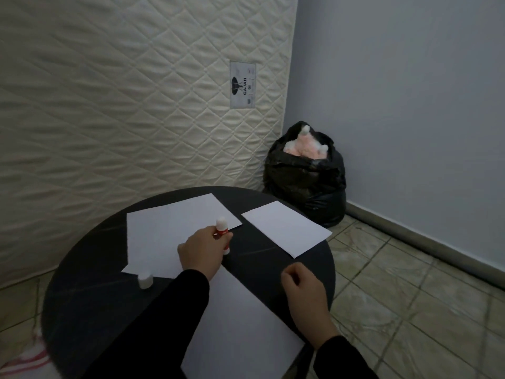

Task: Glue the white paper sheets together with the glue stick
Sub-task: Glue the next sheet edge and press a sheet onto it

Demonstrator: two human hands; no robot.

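Left hand wrapped around the red barrel of the glue stick, fingers and thumb clamped on it, the white glue tip upward and uncovered, the lower end just at the dark gap between the sheets. Held upright most probably so as to keep the sticky tip away from paper until needed. Right hand loosely curled with nothing inside, resting on the right edge of the near sheet, probably to keep that sheet from sliding. Hands well apart from each other, both in black sleeves. White cap standing alone on the table, just at the near corner of the left sheet, put aside within reach for closing the stick later. Three white sheets laid out separately on the round dark table: the left sheet under the left hand, the right sheet further off near the table edge, the near sheet closest to the body. No glue line visible on any of them, so gluing judged as not yet begun or too faint to see. Behind the table a quilted cream mattress leaned against the wall, with a label printed sideways, readable as "GAJAH" beside a dark emblem; smaller print too small to read. In the corner a black bag with something pink and white on top. Writing on the glue stick not readable.
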